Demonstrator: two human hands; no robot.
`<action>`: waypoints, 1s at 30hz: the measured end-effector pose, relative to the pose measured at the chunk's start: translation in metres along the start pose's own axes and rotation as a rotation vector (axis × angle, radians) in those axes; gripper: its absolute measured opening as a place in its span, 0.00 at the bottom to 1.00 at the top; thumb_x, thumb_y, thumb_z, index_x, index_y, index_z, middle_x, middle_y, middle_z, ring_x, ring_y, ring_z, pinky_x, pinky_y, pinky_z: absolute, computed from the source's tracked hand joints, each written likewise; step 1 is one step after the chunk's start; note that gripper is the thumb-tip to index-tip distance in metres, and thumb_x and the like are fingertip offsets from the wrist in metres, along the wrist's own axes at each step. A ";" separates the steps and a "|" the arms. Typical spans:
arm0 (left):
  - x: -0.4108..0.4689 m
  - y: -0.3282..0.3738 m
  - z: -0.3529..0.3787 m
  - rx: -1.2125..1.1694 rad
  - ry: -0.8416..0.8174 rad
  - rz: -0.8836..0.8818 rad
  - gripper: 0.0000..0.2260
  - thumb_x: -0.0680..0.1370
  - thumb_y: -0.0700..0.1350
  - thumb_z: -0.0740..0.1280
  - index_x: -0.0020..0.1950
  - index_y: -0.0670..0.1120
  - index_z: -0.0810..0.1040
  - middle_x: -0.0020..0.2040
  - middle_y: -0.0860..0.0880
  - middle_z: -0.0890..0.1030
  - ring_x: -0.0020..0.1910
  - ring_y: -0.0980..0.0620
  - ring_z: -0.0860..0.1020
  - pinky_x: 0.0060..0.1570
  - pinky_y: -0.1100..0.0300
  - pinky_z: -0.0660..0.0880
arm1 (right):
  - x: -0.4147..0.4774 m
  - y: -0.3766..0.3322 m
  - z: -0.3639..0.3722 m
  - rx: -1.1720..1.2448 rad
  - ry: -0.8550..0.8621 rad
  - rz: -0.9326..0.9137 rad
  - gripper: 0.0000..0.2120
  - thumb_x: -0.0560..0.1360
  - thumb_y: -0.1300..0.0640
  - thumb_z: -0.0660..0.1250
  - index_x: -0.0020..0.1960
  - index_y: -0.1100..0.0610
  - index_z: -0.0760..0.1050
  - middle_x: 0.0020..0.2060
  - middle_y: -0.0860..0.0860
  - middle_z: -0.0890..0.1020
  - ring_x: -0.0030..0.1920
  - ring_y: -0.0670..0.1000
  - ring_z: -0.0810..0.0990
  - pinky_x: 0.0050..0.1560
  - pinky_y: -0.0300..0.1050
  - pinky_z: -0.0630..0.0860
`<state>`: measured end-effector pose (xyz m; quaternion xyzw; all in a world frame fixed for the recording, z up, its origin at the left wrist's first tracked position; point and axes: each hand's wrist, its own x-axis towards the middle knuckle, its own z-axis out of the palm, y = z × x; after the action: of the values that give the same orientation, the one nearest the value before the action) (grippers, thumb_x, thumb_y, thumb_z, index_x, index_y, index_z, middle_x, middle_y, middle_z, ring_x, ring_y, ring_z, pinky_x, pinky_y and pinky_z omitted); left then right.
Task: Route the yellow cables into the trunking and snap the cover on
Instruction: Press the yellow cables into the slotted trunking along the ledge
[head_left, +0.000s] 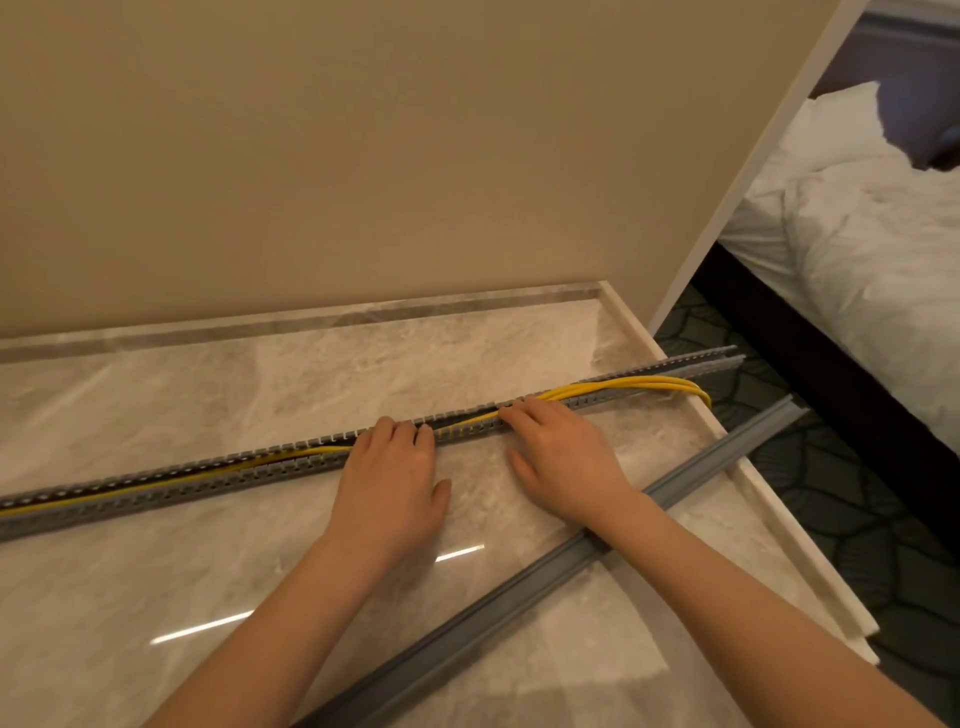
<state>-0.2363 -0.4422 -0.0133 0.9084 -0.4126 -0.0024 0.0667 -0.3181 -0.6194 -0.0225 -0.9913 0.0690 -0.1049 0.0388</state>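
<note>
**Hands press cables into trunking**

The slotted grey plastic trunking (156, 486) crosses our pale marble counter (208, 571) from its left edge. Our left hand (389, 478) and right hand (566, 457), fingers relaxed and flat, press yellow cables (639, 385) into it. The grey plastic cover strip (467, 625) lies diagonally toward the right edge.

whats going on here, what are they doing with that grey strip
A person is tucking yellow cables into grey slotted trunking on a marble table. The left hand and the right hand both press fingertips into the channel near its middle. Left of the hands the cables lie inside; at the right end they loop out. The cover lies loose under the right forearm, not yet on.
</note>
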 end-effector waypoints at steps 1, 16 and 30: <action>0.002 0.000 0.000 -0.002 0.000 0.006 0.17 0.69 0.51 0.69 0.51 0.41 0.79 0.46 0.43 0.81 0.48 0.43 0.76 0.48 0.51 0.74 | -0.001 -0.001 0.001 -0.002 -0.002 0.010 0.18 0.69 0.57 0.66 0.59 0.60 0.76 0.51 0.56 0.81 0.50 0.58 0.80 0.44 0.49 0.79; 0.023 0.027 -0.003 -0.131 -0.008 0.234 0.20 0.73 0.51 0.64 0.62 0.44 0.74 0.57 0.44 0.76 0.55 0.42 0.72 0.53 0.50 0.72 | -0.004 -0.006 -0.016 0.485 -0.062 0.300 0.24 0.72 0.60 0.68 0.67 0.57 0.70 0.65 0.54 0.71 0.64 0.50 0.70 0.64 0.38 0.63; 0.066 0.099 0.003 -0.131 0.087 0.114 0.18 0.74 0.48 0.66 0.62 0.43 0.76 0.55 0.46 0.78 0.52 0.43 0.75 0.49 0.51 0.74 | -0.035 0.147 -0.097 0.164 -0.330 0.323 0.11 0.77 0.50 0.62 0.55 0.51 0.79 0.47 0.49 0.83 0.47 0.49 0.79 0.51 0.49 0.76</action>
<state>-0.2672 -0.5566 -0.0002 0.8764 -0.4593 0.0137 0.1440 -0.3911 -0.7653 0.0516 -0.9647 0.2106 0.0606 0.1462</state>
